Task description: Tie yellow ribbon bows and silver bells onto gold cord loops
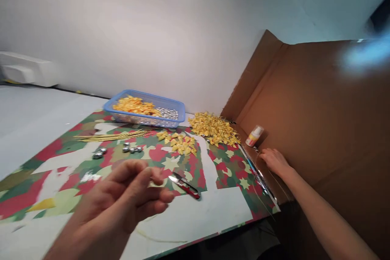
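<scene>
The left hand curls its fingers; whether they grasp anything, I cannot tell. Just beyond, red-handled metal snips lie on the camouflage-patterned bench. The right hand, grip unclear, is at brown cardboard near a small white-capped bottle. Farther, yellow bow-like pieces lie heaped.

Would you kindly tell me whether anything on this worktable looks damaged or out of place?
The camouflage-patterned covering looks damaged: irregular white patches interrupt its print, including a broad one near the front edge, as if the pattern had worn or peeled away.
</scene>
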A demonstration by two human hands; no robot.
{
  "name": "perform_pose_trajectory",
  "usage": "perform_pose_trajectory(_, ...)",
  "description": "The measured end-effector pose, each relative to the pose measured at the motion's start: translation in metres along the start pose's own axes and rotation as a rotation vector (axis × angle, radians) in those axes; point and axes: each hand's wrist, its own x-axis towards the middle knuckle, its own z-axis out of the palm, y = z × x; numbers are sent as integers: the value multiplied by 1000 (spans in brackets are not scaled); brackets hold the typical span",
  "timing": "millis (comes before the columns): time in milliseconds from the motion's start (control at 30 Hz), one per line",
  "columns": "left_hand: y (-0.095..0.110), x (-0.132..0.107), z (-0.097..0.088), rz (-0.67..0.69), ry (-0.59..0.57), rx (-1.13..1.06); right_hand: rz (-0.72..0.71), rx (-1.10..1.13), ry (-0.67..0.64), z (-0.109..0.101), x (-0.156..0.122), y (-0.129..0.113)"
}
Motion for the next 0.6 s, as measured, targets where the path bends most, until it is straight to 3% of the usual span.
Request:
perform_pose_trajectory(67,0,-6,2,39,-98,50,51,58,48,-12,-11,-2)
perform_pose_trajectory(167,-2,-14,7,133,-142,96,61,232,184,-38,-34,-20)
perform_pose_trajectory(300,-7,-25,16,206,-194,201,-204,585,315,-88,-86,-93)
perform_pose_trajectory(367,-9,-30,16,265,-236,262,-439,1096,371,-114,-107,-140)
perform_pose_trajectory(467,-8,-36,9,338,-344,336,-655,1441,276,-140,-122,-193)
perform_pose_trajectory(533,-3,-40,2,351,-338,346,-689,1585,277,-146,-123,-210)
perform_pose_trajectory(600,2,-43,-6,320,-289,339,-612,1824,260,-146,-121,-217)
